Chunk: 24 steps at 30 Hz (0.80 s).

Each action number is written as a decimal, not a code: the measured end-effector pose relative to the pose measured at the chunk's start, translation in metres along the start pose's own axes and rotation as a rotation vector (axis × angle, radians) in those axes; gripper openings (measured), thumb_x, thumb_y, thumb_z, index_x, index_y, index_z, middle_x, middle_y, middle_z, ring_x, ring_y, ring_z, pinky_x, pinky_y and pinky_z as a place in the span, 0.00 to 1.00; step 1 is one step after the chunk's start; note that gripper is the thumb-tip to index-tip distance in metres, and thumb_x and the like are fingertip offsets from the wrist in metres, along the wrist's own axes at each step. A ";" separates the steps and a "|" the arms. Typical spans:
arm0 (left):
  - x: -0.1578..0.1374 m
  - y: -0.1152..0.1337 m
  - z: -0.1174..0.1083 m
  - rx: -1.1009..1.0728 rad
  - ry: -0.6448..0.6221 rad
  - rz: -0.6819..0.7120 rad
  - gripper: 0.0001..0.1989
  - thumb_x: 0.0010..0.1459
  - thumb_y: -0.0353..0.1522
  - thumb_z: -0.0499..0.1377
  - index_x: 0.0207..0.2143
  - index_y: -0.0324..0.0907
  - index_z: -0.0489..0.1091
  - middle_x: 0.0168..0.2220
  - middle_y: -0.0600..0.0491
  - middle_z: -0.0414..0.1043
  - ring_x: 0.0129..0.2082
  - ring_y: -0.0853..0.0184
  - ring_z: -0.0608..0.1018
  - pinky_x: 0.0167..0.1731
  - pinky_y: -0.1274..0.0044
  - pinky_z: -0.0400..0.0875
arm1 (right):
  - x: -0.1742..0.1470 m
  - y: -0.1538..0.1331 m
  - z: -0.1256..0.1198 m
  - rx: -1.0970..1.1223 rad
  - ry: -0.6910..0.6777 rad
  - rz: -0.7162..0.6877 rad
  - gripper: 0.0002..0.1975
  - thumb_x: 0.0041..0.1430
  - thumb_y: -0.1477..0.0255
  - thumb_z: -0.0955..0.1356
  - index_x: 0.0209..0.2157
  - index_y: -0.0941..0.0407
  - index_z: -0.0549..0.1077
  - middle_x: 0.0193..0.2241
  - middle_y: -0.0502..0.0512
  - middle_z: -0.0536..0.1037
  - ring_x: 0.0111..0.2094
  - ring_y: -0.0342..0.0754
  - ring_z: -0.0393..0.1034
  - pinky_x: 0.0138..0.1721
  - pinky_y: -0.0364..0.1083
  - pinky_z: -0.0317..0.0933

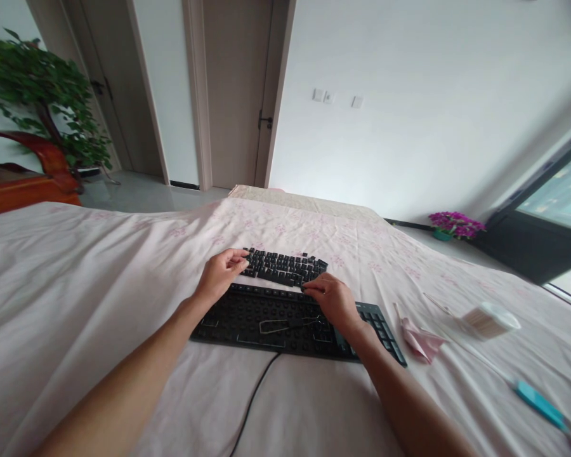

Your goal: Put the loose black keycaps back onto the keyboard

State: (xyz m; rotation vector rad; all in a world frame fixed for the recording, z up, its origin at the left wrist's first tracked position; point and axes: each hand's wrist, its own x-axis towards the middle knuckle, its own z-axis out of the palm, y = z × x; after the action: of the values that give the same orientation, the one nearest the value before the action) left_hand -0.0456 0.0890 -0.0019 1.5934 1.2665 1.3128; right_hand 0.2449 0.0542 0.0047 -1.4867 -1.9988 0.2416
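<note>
A black keyboard lies on the bed-like cloth surface, its main key area stripped of keycaps while the number pad keys at the right are still on. Behind it, loose black keycaps are laid out in rows. My left hand is closed in a pinch at the left end of these rows; what is between the fingertips is too small to make out. At the near right corner of the rows, my right hand pinches a small black keycap. A wire keycap puller rests across the bare part of the keyboard.
Right of the keyboard are a pink cloth, a clear tub of cotton swabs and a blue-handled brush. The keyboard's cable runs toward me. A pale floral sheet covers the surface in folds.
</note>
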 end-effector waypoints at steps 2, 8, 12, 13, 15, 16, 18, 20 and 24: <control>0.003 -0.017 -0.010 0.041 0.058 -0.037 0.20 0.49 0.41 0.62 0.41 0.39 0.75 0.35 0.49 0.77 0.35 0.64 0.78 0.41 0.73 0.71 | -0.001 0.003 0.001 -0.027 -0.020 -0.007 0.07 0.55 0.70 0.68 0.34 0.48 0.80 0.32 0.50 0.76 0.37 0.48 0.70 0.38 0.47 0.61; 0.002 -0.046 -0.018 0.093 0.071 -0.114 0.20 0.48 0.42 0.60 0.39 0.39 0.75 0.29 0.52 0.78 0.31 0.63 0.79 0.35 0.75 0.70 | -0.001 0.011 -0.004 -0.067 -0.035 0.006 0.07 0.53 0.70 0.69 0.34 0.48 0.80 0.33 0.50 0.77 0.37 0.48 0.70 0.39 0.47 0.61; 0.004 -0.052 -0.017 0.109 0.057 -0.117 0.18 0.49 0.42 0.59 0.39 0.39 0.75 0.29 0.52 0.78 0.32 0.62 0.79 0.35 0.75 0.70 | -0.002 0.014 -0.007 -0.093 -0.087 -0.002 0.07 0.53 0.70 0.69 0.34 0.49 0.80 0.33 0.50 0.77 0.38 0.48 0.70 0.39 0.45 0.60; 0.004 -0.053 -0.017 0.111 0.055 -0.121 0.18 0.50 0.42 0.59 0.39 0.39 0.75 0.29 0.52 0.78 0.32 0.62 0.79 0.35 0.76 0.70 | -0.002 0.013 -0.008 -0.104 -0.101 -0.002 0.07 0.53 0.70 0.69 0.34 0.49 0.80 0.33 0.50 0.77 0.38 0.47 0.70 0.40 0.45 0.60; 0.004 -0.054 -0.018 0.116 0.050 -0.123 0.18 0.50 0.41 0.59 0.39 0.40 0.75 0.30 0.52 0.79 0.33 0.63 0.80 0.35 0.76 0.70 | -0.004 0.012 -0.009 -0.123 -0.123 0.001 0.07 0.53 0.70 0.69 0.34 0.49 0.80 0.33 0.49 0.77 0.38 0.47 0.69 0.40 0.44 0.59; 0.004 -0.055 -0.018 0.118 0.048 -0.122 0.17 0.50 0.41 0.59 0.39 0.40 0.75 0.30 0.52 0.79 0.33 0.63 0.80 0.35 0.76 0.70 | -0.004 0.011 -0.009 -0.131 -0.130 0.003 0.07 0.53 0.70 0.69 0.33 0.49 0.80 0.32 0.49 0.77 0.38 0.46 0.69 0.40 0.44 0.59; 0.004 -0.055 -0.018 0.129 0.046 -0.118 0.17 0.50 0.41 0.59 0.39 0.40 0.75 0.30 0.52 0.79 0.33 0.63 0.80 0.35 0.76 0.70 | -0.006 0.010 -0.010 -0.140 -0.140 0.001 0.07 0.53 0.70 0.69 0.33 0.48 0.80 0.32 0.48 0.77 0.38 0.46 0.69 0.39 0.43 0.59; 0.004 -0.056 -0.018 0.137 0.048 -0.115 0.17 0.50 0.41 0.59 0.39 0.41 0.75 0.30 0.52 0.79 0.32 0.63 0.80 0.35 0.76 0.70 | -0.006 0.010 -0.010 -0.145 -0.142 -0.004 0.07 0.53 0.70 0.69 0.33 0.48 0.80 0.32 0.48 0.77 0.38 0.45 0.69 0.39 0.43 0.58; 0.004 -0.058 -0.018 0.139 0.045 -0.114 0.17 0.50 0.40 0.59 0.39 0.41 0.75 0.32 0.52 0.79 0.33 0.62 0.80 0.35 0.76 0.70 | -0.006 0.011 -0.009 -0.162 -0.145 -0.015 0.07 0.54 0.71 0.68 0.33 0.49 0.80 0.32 0.49 0.77 0.37 0.45 0.69 0.40 0.43 0.58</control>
State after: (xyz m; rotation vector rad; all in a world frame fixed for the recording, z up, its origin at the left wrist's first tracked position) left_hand -0.0769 0.1076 -0.0502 1.5681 1.4827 1.2186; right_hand 0.2603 0.0503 0.0038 -1.5927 -2.1886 0.1899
